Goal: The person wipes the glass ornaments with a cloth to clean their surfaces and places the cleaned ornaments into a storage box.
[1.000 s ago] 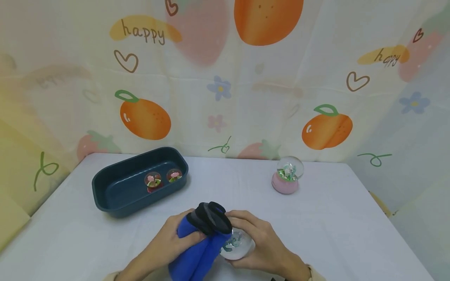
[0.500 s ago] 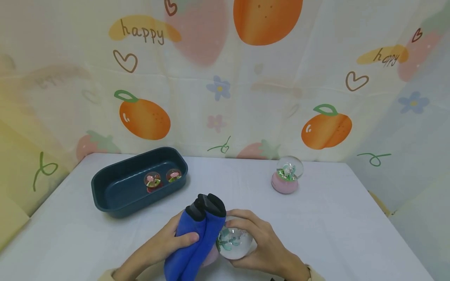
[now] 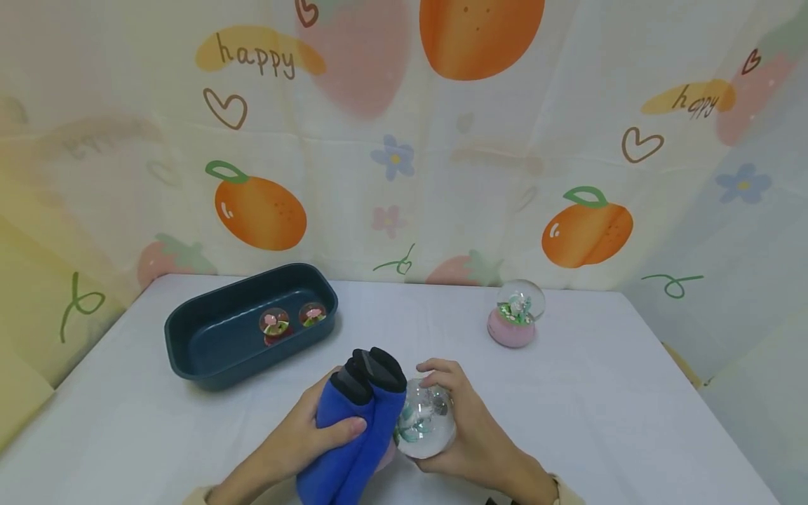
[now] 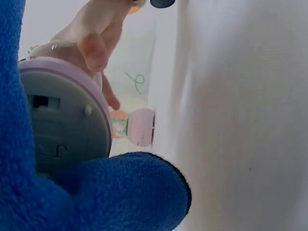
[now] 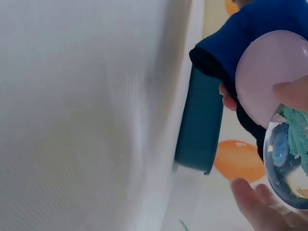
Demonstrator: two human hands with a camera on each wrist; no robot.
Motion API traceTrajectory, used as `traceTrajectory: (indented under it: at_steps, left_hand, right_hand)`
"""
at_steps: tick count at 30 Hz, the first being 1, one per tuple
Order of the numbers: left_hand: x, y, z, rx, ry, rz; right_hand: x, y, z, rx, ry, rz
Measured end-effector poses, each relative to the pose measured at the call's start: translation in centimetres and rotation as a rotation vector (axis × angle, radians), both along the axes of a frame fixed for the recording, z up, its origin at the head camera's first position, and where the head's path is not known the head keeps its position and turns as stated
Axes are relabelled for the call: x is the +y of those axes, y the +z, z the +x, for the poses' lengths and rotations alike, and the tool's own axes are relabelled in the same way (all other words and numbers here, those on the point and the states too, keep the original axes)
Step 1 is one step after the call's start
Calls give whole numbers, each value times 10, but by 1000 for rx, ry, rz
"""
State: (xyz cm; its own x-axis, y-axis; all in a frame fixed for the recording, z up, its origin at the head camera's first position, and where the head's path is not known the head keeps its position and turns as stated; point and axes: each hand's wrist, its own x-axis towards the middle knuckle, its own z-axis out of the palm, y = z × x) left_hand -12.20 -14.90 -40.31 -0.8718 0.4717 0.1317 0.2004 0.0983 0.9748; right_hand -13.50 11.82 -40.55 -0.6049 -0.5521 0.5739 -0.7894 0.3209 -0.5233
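Observation:
In the head view my left hand [image 3: 315, 431] grips a folded blue cloth [image 3: 347, 456] with black edging, thumb pressed across its front. The cloth lies against the pink base [image 5: 267, 72] of a snow globe [image 3: 426, 424], which is tilted with its clear ball toward my right hand [image 3: 470, 435]. That hand holds the globe, its thumb on the base in the right wrist view and its upper fingers raised at the ball. Teal figures show inside the glass. The left wrist view shows the grey underside [image 4: 72, 120] of the base, with a small switch, framed by cloth.
A dark teal tray [image 3: 252, 369] stands at the back left, with two small globes [image 3: 274, 324] with pink figures inside it. Another snow globe on a pink base [image 3: 511, 330] stands at the back right. A fruit-printed curtain [image 3: 391, 210] hangs behind the white table [image 3: 600, 393].
The cloth's black-edged end has swung up and left, off the globe's ball. My right hand's upper fingers have lifted, and the globe has turned slightly.

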Motion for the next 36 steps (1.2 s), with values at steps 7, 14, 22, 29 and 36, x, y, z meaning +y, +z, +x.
traceTrajectory:
  at_steps: [7,14,22,29,36]
  left_hand:
    - [4,0,1,48,39,21]
    - [5,-3,1,39,57,-12]
    - [3,-5,0,96,90,-45]
    - [-3,-2,-3,88,173,-52]
    - [3,1,1,21,37,-132]
  right_hand:
    - [0,-1,-3,-140,12,-12]
    - [1,0,-1,-243,72,-70]
    - [-1,-1,-1,-294,88,-153]
    - [-3,-1,0,-151,170,-192]
    - [-3,-5,-2,-70,119,-188]
